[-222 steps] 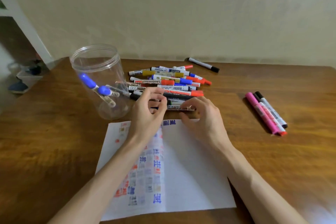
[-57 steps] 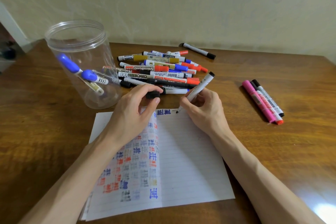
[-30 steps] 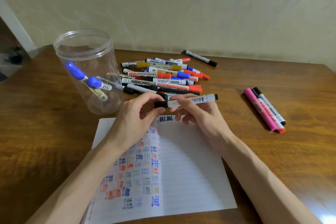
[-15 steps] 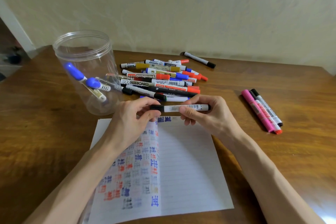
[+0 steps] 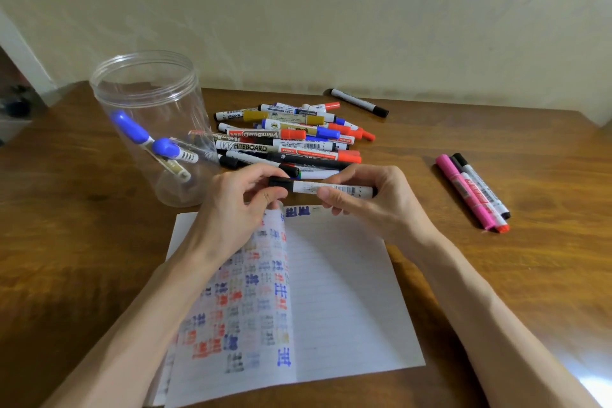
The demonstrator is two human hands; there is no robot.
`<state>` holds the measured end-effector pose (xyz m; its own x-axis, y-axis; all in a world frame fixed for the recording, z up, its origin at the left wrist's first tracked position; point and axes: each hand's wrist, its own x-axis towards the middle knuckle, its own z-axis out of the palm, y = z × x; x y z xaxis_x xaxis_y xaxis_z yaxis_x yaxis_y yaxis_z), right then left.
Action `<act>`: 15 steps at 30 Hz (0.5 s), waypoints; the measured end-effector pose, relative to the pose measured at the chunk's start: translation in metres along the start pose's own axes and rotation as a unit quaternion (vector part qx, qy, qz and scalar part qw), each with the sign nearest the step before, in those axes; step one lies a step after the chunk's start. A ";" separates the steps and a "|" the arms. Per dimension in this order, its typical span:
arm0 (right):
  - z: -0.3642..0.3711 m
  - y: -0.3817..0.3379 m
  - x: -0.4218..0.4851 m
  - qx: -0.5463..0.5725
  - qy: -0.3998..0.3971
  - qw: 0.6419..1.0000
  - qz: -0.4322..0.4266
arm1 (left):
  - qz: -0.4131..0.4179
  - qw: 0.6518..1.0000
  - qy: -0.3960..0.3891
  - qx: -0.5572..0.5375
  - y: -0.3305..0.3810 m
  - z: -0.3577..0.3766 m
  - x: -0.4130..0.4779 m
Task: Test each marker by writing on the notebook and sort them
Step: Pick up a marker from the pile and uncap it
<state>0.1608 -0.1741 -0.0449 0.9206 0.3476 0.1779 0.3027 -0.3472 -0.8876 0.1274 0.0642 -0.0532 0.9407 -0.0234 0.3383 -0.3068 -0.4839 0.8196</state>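
Note:
A thin white marker with a black cap (image 5: 306, 187) lies level between my hands, just above the top edge of the open notebook (image 5: 337, 291). My left hand (image 5: 231, 212) pinches its black cap end. My right hand (image 5: 371, 202) grips the white barrel at the other end. Rows of coloured test marks cover the notebook's left page, and blue marks sit at the top of the right page. Behind my hands lies a pile of several markers (image 5: 291, 137). A clear plastic jar (image 5: 155, 129) at the left holds blue-capped markers.
Three markers, one pink and one black-capped among them (image 5: 473, 192), lie together at the right on the wooden table (image 5: 66, 242). One black-capped marker (image 5: 359, 102) lies apart near the wall. The table's right corner is near the wall at the upper right.
My right hand stopped writing and turned the marker level. My left hand brought the black cap onto its tip. Both hands now hold the capped marker slightly lower.

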 end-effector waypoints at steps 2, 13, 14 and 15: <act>-0.004 0.001 0.002 -0.067 -0.006 0.998 -0.002 | 0.005 1.000 -0.003 0.004 0.002 0.001 0.003; -0.035 0.000 0.000 -0.259 0.072 0.963 0.015 | -0.070 0.969 -0.131 0.196 0.019 -0.009 0.007; -0.037 0.002 0.000 -0.265 0.090 0.960 0.028 | -0.071 0.957 -0.154 0.237 0.023 -0.010 0.008; -0.039 0.004 -0.001 -0.268 0.108 0.957 0.039 | -0.069 0.944 -0.166 0.278 0.027 -0.008 0.008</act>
<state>0.1709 -0.2093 -0.0317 0.9573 0.1359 0.2553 0.2619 -0.7817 -0.5660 0.1258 0.0579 -0.0241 0.9879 -0.1549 0.0075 -0.1420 -0.8839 0.4456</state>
